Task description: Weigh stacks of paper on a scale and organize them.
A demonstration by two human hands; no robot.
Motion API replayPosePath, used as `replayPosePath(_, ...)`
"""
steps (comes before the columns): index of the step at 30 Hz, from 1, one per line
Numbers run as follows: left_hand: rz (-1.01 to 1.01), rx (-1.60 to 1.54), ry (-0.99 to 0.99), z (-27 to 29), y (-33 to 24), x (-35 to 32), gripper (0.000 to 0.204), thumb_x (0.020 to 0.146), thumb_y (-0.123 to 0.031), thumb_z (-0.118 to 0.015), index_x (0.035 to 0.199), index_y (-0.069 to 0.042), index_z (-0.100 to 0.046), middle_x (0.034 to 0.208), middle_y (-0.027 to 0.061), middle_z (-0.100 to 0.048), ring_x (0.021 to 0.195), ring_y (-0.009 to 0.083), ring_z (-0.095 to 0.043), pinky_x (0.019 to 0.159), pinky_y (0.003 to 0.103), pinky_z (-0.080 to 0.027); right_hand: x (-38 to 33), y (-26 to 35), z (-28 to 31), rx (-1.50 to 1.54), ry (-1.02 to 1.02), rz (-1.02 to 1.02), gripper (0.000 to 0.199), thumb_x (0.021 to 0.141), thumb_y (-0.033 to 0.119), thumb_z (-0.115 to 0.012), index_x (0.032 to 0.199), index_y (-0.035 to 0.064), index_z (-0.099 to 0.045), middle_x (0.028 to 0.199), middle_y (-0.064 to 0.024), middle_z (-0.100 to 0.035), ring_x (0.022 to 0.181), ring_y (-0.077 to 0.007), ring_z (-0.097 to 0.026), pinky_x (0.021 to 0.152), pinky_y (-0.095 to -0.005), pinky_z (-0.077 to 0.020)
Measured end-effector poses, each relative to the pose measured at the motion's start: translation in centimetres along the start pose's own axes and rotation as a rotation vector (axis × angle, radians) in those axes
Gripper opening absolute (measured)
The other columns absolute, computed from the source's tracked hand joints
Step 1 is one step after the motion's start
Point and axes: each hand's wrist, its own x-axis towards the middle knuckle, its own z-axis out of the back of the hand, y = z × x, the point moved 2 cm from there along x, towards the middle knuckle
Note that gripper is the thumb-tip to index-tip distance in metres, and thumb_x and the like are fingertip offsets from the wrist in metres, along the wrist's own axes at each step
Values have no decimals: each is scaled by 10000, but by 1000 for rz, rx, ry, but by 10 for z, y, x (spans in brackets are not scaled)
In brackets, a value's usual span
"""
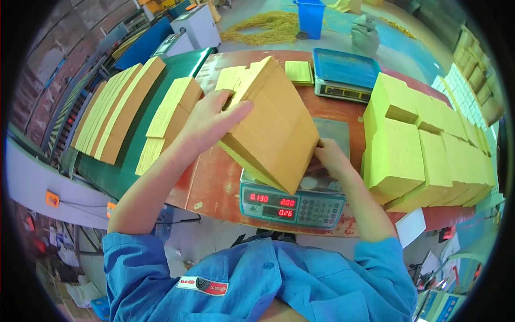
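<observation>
Tilted above the digital scale (322, 208) is a thick block of yellow paper (276, 126) with a smooth tan face. My left hand (221, 119) grips its upper left edge, thumb on the tan face and the other fingers partly hidden behind. At the lower right edge, my right hand (330, 157) curls its fingers against the same block; some fingertips are out of sight. The scale's metal pan (335, 131) shows partly behind the block, and its red digits are lit. More yellow paper (229, 78) stands just behind the block.
Stacked yellow paper blocks (394, 155) fill the right side of the red table (212, 174). On the left, a green conveyor belt (126, 174) carries rows of paper blocks (129, 112). A second scale (346, 67) and a small paper stack (299, 72) sit at the back. Beyond stands a blue bin (310, 20).
</observation>
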Motion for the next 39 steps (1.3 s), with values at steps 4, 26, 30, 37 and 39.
replayPosePath(4,-144,91,88,-4,-32,-8,677,899,-579,-445,993,74,-596,1090,249,-585,1041,350,-539,916,411,-396,-26,-7,27,-183,-179,10,226,929,108,-510,1081,-10,-628,854,-125,-672,678,-192,-670,608,-303,-558)
replayPosePath(26,-534,308,201,-21,-54,-20,931,611,-322,-826,1391,-39,-405,1437,133,-412,1344,299,-368,1112,387,-293,-82,70,-21,-297,-688,1133,347,785,-75,-622,1110,46,-640,1030,-97,-618,883,-210,-624,753,-285,-509)
replayPosePath(30,-507,252,212,-19,-46,-17,936,620,-373,-815,1394,-42,-405,1442,127,-408,1347,287,-366,1114,382,-290,-77,65,-26,-346,-712,1158,373,775,-83,-619,1122,54,-640,1039,-99,-615,897,-223,-620,754,-297,-514)
replayPosePath(37,-467,52,237,-19,-34,-14,873,671,-331,-809,1380,-11,-413,1410,166,-424,1321,288,-396,1089,381,-318,-74,63,-26,-421,-738,1215,384,766,-90,-619,1118,61,-648,1048,-98,-608,923,-238,-608,752,-307,-511)
replayPosePath(39,-464,32,239,-19,-33,-14,874,669,-342,-809,1376,-8,-418,1409,167,-427,1319,286,-399,1089,379,-319,-75,65,-22,-442,-735,1221,382,753,-96,-618,1101,59,-654,1042,-97,-607,927,-244,-604,756,-315,-509)
